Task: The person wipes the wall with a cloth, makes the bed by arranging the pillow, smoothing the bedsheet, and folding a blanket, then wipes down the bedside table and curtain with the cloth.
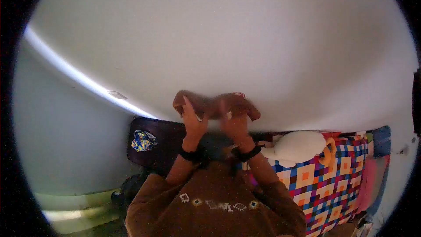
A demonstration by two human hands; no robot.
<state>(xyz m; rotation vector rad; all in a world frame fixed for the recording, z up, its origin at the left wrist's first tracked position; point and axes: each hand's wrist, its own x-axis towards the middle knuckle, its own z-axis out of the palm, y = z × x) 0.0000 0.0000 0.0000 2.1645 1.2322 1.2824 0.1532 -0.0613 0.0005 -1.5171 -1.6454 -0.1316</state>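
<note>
Brown, white-patterned fabric top (206, 215) fills the lower centre — above it, left hand (194, 125) and right hand (236, 125) both grip soft brown cloth (208, 105), mid-frame.

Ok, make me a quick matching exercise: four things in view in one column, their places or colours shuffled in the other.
1. brown cloth
2. blue-and-yellow bundle
3. white plump thing
4. right wristband

A. on the checkered cover
B. black
C. in the grip of left hand and right hand
D. on the dark surface

Pairs: 1-C, 2-D, 3-A, 4-B
</note>
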